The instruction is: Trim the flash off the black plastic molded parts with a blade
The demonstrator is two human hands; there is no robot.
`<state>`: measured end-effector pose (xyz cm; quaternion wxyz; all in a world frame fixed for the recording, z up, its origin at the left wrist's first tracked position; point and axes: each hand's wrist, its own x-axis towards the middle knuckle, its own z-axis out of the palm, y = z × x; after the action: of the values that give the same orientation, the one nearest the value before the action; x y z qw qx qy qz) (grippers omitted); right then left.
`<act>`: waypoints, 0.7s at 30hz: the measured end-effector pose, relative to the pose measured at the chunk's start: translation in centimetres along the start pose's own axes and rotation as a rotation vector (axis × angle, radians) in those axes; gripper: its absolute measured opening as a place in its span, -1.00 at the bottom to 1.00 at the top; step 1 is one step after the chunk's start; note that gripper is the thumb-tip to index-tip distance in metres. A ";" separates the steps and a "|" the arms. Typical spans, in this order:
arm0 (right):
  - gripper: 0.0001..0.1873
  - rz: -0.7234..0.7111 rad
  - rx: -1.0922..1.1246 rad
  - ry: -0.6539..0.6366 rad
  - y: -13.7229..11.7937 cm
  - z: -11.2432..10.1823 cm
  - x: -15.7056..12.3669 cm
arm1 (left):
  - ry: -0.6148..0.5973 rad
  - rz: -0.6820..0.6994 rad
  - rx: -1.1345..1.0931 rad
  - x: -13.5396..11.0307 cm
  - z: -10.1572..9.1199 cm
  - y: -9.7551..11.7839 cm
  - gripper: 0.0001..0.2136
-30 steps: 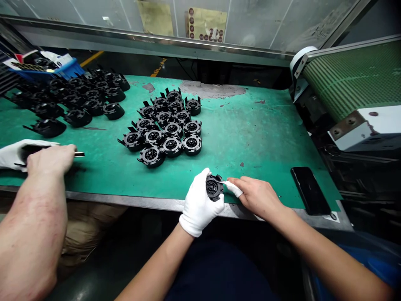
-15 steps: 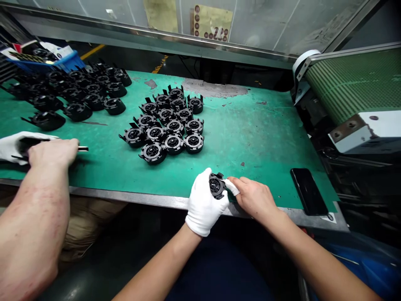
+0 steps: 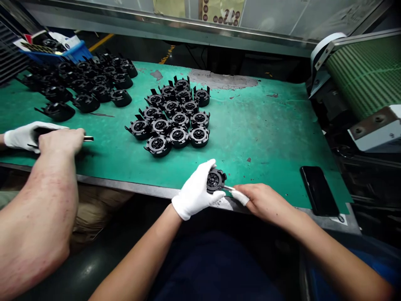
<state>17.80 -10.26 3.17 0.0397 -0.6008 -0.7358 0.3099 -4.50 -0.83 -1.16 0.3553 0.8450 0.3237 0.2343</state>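
My left hand [image 3: 194,190], in a white glove, grips a round black plastic part [image 3: 215,180] just above the table's near edge. My right hand [image 3: 262,201] is bare except for a white wrap on the forefinger. It pinches a small thin blade [image 3: 229,188] whose tip touches the part's lower right rim. Several matching black round parts [image 3: 174,121] stand in tidy rows on the green mat [image 3: 257,129], further back from my hands.
A co-worker's bare hand [image 3: 61,141] and gloved hand [image 3: 26,134] work at the left with a thin tool. A second heap of black parts [image 3: 84,85] lies at the back left by a blue bin [image 3: 67,52]. A black phone [image 3: 318,190] lies right. A green conveyor [image 3: 365,73] stands beyond.
My right hand has drawn back to the right, so the blade now meets the part's lower rim. The part has turned a little in my left hand. The view has shifted.
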 end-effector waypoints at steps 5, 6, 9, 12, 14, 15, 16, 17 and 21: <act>-0.59 -0.008 -0.057 -0.047 -0.3 -1.0 0.2 | -0.067 0.018 0.003 0.5 -0.5 0.1 -0.16; -0.59 0.001 -0.068 -0.036 -0.3 -1.1 0.2 | -0.072 0.019 0.004 0.6 -0.6 0.1 -0.16; -0.60 0.001 -0.074 -0.051 -0.2 -1.1 0.3 | -0.093 0.037 -0.006 0.8 -0.9 0.2 -0.17; -0.60 -0.027 -0.052 -0.083 -0.1 -1.1 0.4 | -0.129 0.059 -0.018 1.2 -1.2 0.2 -0.17; -0.61 -0.031 -0.044 -0.065 0.1 -1.1 0.5 | -0.145 0.069 -0.019 1.3 -1.3 0.2 -0.16; -0.62 -0.027 -0.048 -0.051 0.2 -1.0 0.6 | -0.148 0.073 -0.018 1.4 -1.3 0.1 -0.16; -0.63 -0.022 -0.057 -0.041 0.3 -0.9 0.6 | -0.150 0.076 -0.017 1.4 -1.3 0.1 -0.17; -0.63 -0.018 -0.069 -0.035 0.4 -0.8 0.7 | -0.151 0.078 -0.017 1.5 -1.4 0.1 -0.17; -0.62 -0.016 -0.106 -0.066 0.3 -1.0 1.0 | -0.146 0.073 -0.023 1.5 -1.3 0.0 -0.17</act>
<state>18.24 -8.92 3.48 -0.0139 -0.5856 -0.7570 0.2896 -4.32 0.79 -0.06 0.3789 0.8669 0.2634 0.1884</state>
